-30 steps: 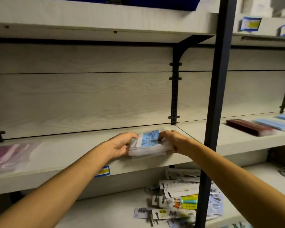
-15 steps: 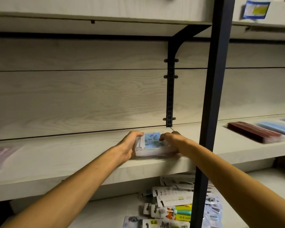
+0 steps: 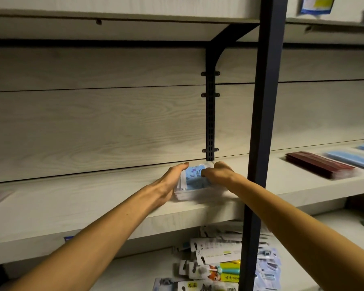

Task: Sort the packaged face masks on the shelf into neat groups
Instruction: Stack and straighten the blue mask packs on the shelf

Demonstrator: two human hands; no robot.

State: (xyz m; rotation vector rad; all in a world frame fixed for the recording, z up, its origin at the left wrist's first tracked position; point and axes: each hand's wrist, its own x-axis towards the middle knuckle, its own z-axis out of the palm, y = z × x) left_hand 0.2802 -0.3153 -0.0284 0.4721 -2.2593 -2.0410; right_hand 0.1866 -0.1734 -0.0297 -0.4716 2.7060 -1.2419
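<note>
Two hands — left hand [image 3: 172, 179], right hand [image 3: 218, 173] — flanking mask stack [image 3: 194, 183], on shelf [image 3: 93, 198]

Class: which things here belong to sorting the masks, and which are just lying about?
Job:
blue patterned mask stack
left hand
right hand
dark red mask packs
light blue mask packs

Lying about:
carded packets on lower shelf

Mask stack [image 3: 194, 184]: pushed deeper onto the shelf [image 3: 93, 198], now close to the back panel.
Left hand [image 3: 172, 179]: moved from gripping the stack's edge to lying flat along its left side.
Right hand [image 3: 218, 173]: slid farther back with the stack, fingers [image 3: 206, 173] curled over its top.
</note>
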